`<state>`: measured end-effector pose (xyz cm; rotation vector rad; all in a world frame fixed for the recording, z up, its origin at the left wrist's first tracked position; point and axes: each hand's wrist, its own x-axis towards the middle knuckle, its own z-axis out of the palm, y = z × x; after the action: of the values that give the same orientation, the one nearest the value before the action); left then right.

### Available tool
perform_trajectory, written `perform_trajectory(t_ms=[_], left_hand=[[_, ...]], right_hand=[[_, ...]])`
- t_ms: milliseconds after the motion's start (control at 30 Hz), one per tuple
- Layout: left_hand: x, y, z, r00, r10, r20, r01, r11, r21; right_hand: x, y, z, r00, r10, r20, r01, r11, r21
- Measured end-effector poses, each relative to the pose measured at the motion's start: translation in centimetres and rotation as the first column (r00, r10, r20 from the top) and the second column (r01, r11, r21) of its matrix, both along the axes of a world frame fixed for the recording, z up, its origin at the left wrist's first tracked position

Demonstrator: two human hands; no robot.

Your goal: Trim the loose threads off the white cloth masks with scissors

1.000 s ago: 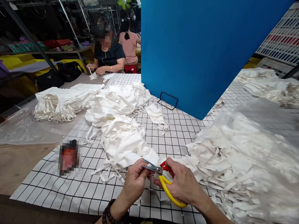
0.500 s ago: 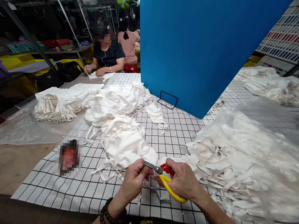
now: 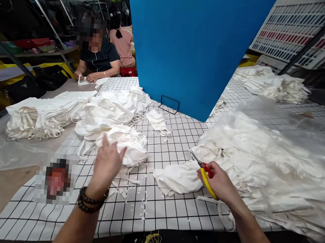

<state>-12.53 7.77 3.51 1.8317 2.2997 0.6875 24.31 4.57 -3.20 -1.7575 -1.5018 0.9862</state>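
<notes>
My right hand (image 3: 219, 181) grips a pair of scissors (image 3: 208, 183) with one yellow and one red handle, the blades pointing up and left. Just left of the scissors lies a crumpled white cloth piece (image 3: 178, 178), and a white strap (image 3: 225, 215) curls below my right hand. My left hand (image 3: 107, 160) is raised with fingers spread, slightly blurred and holding nothing. Behind it sits a heap of white cloth pieces (image 3: 128, 141); whether the fingers touch it I cannot tell. Small white clippings (image 3: 143, 204) are scattered on the checked tablecloth (image 3: 167, 214).
A tall blue board (image 3: 187, 47) stands on the table. To the right is a clear plastic bag (image 3: 277, 156) full of white cloth. Stacked white pieces (image 3: 39, 114) lie at the left. Across the table a person in a dark shirt (image 3: 99, 60) handles white cloth.
My left hand has parted from the scissors and moved left, its fingers opening. My right hand has moved right with the scissors. The view has turned slightly right.
</notes>
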Motion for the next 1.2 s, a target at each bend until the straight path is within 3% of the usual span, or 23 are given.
perform_trajectory(t_ms=[67, 133, 167, 233, 300, 367, 433, 533, 600, 633, 700, 733, 800, 900, 1067, 1200], left_hand=[[3.7, -1.4, -2.2, 0.951, -0.249, 0.184, 0.264, 0.962, -0.062], [7.3, -2.6, -4.9, 0.806, -0.449, 0.385, 0.521, 0.848, -0.102], [8.7, -2.9, -6.1, 0.769, -0.473, 0.43, 0.56, 0.823, -0.098], [10.6, -3.1, -7.9, 0.753, -0.47, 0.461, 0.564, 0.821, -0.085], [11.1, -2.9, -8.5, 0.758, -0.452, 0.47, 0.542, 0.838, -0.068], [10.5, -2.6, -7.8, 0.741, -0.458, 0.492, 0.551, 0.833, -0.054], [9.6, -2.5, -6.3, 0.654, -0.446, 0.611, 0.57, 0.822, -0.011], [8.3, -2.3, -3.2, 0.343, -0.29, 0.893, 0.531, 0.845, 0.07], [7.7, -2.1, -1.0, 0.139, -0.162, 0.977, 0.458, 0.885, 0.081], [7.5, -1.9, 0.0, 0.076, -0.119, 0.99, 0.424, 0.902, 0.076], [7.1, -1.2, 1.5, 0.02, -0.051, 0.999, 0.396, 0.917, 0.039], [7.0, -0.6, 1.9, 0.026, -0.014, 1.0, 0.408, 0.913, 0.002], [6.8, 0.8, 1.7, 0.125, 0.047, 0.991, 0.444, 0.891, -0.098], [6.8, 3.5, -0.8, 0.319, 0.045, 0.947, 0.403, 0.898, -0.179], [6.3, 6.1, -5.7, 0.526, -0.018, 0.85, 0.215, 0.97, -0.113], [6.6, 4.6, -6.6, 0.67, -0.129, 0.731, 0.174, 0.985, 0.014]], right_hand=[[-0.2, -0.3, -0.3, 0.996, -0.001, 0.09, 0.002, 1.0, -0.006], [-0.8, 0.0, -0.3, 0.988, -0.002, 0.153, 0.001, 1.0, 0.006], [-1.1, 0.3, -0.3, 0.985, -0.001, 0.173, -0.001, 1.0, 0.014], [-1.5, 1.1, -0.2, 0.979, 0.009, 0.204, -0.015, 1.0, 0.028], [-1.4, 1.9, 0.0, 0.975, 0.028, 0.219, -0.035, 0.999, 0.028], [-1.1, 2.5, 0.4, 0.978, 0.064, 0.2, -0.068, 0.998, 0.011], [-0.7, 2.8, 1.5, 0.982, 0.111, 0.156, -0.111, 0.994, -0.007], [-0.3, 3.1, 4.4, 0.976, 0.202, -0.081, -0.202, 0.979, 0.014], [-0.4, 3.6, 6.7, 0.905, 0.25, -0.345, -0.249, 0.967, 0.048], [-0.5, 4.0, 7.8, 0.864, 0.257, -0.433, -0.26, 0.964, 0.054], [-1.0, 5.0, 9.2, 0.835, 0.243, -0.494, -0.252, 0.966, 0.049], [-1.3, 5.6, 9.4, 0.849, 0.223, -0.479, -0.233, 0.972, 0.04], [-1.9, 7.0, 9.0, 0.886, 0.173, -0.429, -0.18, 0.983, 0.024], [-2.7, 8.8, 6.5, 0.927, 0.09, -0.364, -0.094, 0.996, 0.009], [-1.5, 9.0, 2.4, 0.976, -0.027, -0.217, 0.027, 1.0, -0.007], [0.6, 7.4, 0.4, 0.997, -0.007, -0.082, 0.004, 0.999, -0.039]])
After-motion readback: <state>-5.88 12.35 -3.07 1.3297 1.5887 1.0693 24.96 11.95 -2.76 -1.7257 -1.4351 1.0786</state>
